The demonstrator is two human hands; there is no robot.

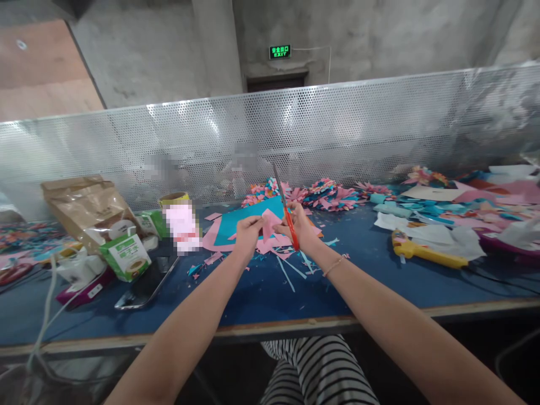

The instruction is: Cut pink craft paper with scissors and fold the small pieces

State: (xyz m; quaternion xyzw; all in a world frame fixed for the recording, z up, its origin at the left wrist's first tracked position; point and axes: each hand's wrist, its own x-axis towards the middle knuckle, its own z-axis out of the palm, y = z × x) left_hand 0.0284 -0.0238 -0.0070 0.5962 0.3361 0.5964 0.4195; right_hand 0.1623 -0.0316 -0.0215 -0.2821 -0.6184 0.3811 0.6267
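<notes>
Pinched in my left hand is a small piece of pink paper. My right hand is closed around red-handled scissors, whose blades point up and away; its fingertips also touch the right side of the pink piece. Under and behind both hands lie a blue sheet and a larger pink sheet. Thin paper strips and small scraps are scattered on the blue tabletop just in front of the hands.
Fringed paper bundles stand at the back. On the right are a yellow glue gun and heaped paper. On the left are a phone, a green-white box, a brown bag and cables. A perforated metal screen rises behind.
</notes>
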